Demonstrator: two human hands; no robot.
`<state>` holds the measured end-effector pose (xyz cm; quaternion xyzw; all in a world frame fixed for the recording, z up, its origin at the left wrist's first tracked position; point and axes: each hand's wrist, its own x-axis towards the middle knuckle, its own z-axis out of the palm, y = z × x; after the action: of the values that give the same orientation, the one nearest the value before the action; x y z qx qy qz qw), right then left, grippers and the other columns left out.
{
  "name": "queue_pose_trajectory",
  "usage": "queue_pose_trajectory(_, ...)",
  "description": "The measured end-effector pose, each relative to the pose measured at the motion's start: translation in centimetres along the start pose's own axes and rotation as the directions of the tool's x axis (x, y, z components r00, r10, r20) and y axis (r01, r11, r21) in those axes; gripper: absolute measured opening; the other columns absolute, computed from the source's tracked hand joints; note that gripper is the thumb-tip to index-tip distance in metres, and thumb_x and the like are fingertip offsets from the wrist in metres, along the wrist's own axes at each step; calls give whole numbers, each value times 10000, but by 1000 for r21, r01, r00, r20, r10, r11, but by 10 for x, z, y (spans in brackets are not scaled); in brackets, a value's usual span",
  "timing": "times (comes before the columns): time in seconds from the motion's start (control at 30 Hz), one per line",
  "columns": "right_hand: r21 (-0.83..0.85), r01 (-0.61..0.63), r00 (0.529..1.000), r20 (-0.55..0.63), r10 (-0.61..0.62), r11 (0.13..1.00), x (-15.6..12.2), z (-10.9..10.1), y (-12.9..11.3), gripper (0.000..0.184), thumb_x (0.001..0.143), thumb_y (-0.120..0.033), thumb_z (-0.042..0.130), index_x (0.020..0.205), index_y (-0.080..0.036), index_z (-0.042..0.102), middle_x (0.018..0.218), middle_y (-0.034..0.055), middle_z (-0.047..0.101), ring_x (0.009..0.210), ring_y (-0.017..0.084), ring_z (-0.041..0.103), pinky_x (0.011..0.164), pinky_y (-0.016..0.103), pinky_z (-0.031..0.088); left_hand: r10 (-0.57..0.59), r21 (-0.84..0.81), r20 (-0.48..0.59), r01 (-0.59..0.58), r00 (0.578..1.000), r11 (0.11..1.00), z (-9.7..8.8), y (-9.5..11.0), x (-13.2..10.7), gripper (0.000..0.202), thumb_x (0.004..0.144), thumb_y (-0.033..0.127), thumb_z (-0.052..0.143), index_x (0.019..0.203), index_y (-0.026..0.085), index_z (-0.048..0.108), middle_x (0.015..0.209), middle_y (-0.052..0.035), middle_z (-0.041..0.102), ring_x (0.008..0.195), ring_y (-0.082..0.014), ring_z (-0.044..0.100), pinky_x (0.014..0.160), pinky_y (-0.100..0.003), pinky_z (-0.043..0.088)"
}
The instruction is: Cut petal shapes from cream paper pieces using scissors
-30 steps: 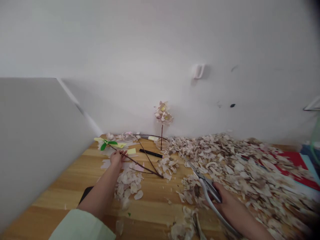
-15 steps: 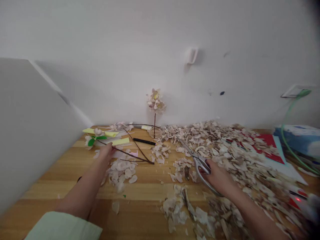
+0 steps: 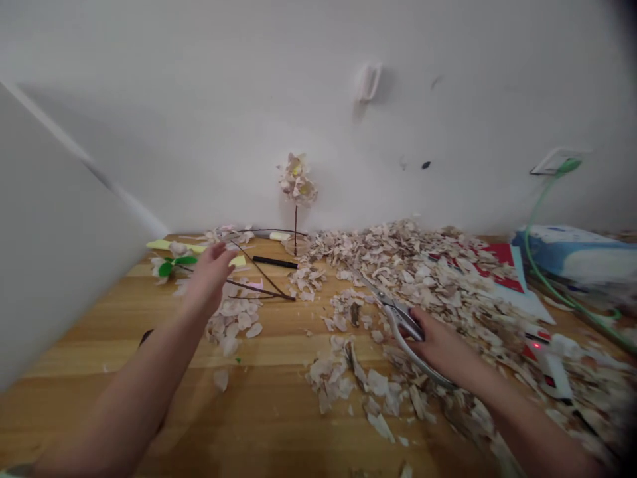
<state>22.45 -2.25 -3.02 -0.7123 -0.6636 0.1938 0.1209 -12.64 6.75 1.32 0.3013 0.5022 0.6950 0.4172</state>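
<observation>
My left hand (image 3: 212, 269) is lifted above a thin brown branch (image 3: 256, 290), its fingers loosely stretched out with nothing in them. The branch lies on the wooden table and forks near its right end. At its left end are a pale flower (image 3: 178, 249) and green leaves (image 3: 185, 260). My right hand (image 3: 438, 342) is closed round the handles of grey metal scissors (image 3: 395, 309), whose blades point to the far left over dry petals (image 3: 418, 265).
A flower on a stem (image 3: 297, 182) stands upright against the wall. Nearby lie a black pen (image 3: 275, 262) and a heap of pale round petals (image 3: 229, 325). At the right are red paper (image 3: 502, 265), a white device with a red light (image 3: 552, 365) and a green cable (image 3: 535, 255).
My left hand has let go of the branch and risen off it. My right hand still holds the scissors. The whole view has shifted, so the scene sits higher and further left.
</observation>
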Motion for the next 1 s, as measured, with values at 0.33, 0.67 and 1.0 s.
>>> queue_pose_trajectory(0.33,9,-47,992,117,46,999,-16,50,17,263,595,-305,669,730,-207,466,724,41,626,647,191,559,566,253,372,-228,436,411,29,883,899,3,-66,-123,309,580,95,667,874,178,621,1023,-99,618,756,-180,622,600,-283,492)
queue_pose_trajectory(0.67,254,-34,999,40,24,967,-20,39,10,227,565,-190,645,695,-227,463,648,-4,591,604,180,534,540,252,366,-236,458,464,-3,854,889,9,-73,-131,283,658,199,608,939,185,576,978,-90,623,801,-186,603,648,-305,483)
queue_pose_trajectory(1.0,727,-73,997,57,46,682,-23,38,-38,322,467,-365,680,671,-256,456,615,-15,653,584,203,619,474,271,446,-354,340,631,165,690,926,19,-71,-157,353,588,243,713,906,169,577,932,-88,629,771,-181,612,640,-296,491)
